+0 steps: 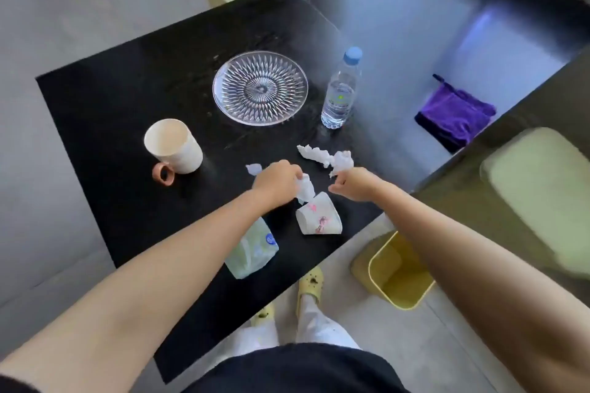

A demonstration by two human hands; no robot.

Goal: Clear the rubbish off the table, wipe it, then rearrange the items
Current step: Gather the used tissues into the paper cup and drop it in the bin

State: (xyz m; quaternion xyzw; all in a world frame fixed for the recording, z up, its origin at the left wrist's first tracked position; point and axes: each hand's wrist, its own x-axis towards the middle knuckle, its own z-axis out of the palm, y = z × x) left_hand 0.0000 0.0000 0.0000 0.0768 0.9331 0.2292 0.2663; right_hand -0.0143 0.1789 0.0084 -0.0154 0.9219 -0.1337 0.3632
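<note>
On the black table [105, 112] my left hand [277, 180] is closed on a crumpled white tissue [305, 190] just above a paper cup [319, 217] that lies on its side. My right hand [354, 183] reaches beside it with fingers curled, touching the near end of a long crumpled tissue [329, 158]; whether it grips it I cannot tell. A small tissue scrap [253, 168] lies left of my left hand. A soft tissue pack [252, 252] sits under my left forearm.
A glass plate [260, 88], a water bottle [341, 89] and a white mug [174, 147] with an orange handle stand further back. A purple cloth [453, 112] lies at the table's right. A yellow bin [396, 271] stands on the floor below the table's near edge.
</note>
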